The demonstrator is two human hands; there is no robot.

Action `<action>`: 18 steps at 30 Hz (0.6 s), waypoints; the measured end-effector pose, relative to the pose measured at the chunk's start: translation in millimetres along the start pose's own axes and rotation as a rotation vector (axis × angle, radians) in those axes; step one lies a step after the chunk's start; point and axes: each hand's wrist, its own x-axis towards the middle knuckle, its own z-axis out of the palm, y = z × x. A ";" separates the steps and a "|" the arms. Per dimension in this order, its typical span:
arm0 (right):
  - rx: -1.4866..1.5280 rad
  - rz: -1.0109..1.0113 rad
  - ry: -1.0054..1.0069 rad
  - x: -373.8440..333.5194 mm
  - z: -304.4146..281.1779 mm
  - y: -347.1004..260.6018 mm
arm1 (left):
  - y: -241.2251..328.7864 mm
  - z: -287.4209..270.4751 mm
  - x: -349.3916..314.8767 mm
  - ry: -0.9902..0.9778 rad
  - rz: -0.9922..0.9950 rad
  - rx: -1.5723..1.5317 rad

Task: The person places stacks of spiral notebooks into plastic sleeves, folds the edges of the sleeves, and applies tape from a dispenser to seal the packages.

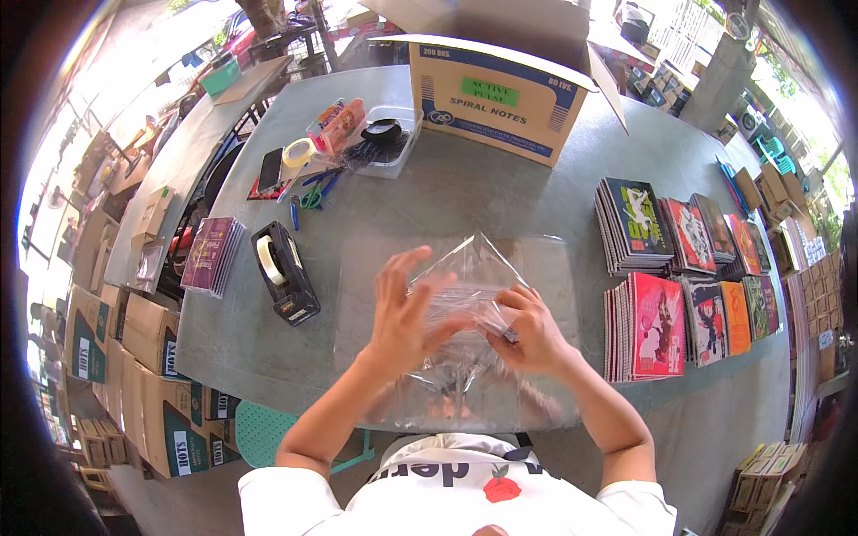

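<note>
A piece of clear plastic film (472, 261) stands folded to a peak in front of me, shiny and creased. My right hand (529, 332) is closed on its right side, the fingers pinching a gathered edge. On the other side, my left hand (400, 308) has its fingers spread, slightly blurred, close to the film; whether it touches the film I cannot tell. Larger clear plastic sheets (550, 268) lie flat on the table underneath and reach its near edge. Whether anything is inside the folded film is hard to make out through the glare.
Stacked spiral notebooks (657, 326) stand on the right of the grey table (384, 223). To the left are a black tape dispenser (286, 272) and a purple notebook stack (213, 256). Farther back are green scissors (313, 195), a clear plastic tub (407, 143) and an open cardboard box (492, 112).
</note>
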 end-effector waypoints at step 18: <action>-0.156 -0.147 0.081 -11.8 -4.2 -31.9 | -10.0 -33.9 -20.7 -0.418 0.495 0.181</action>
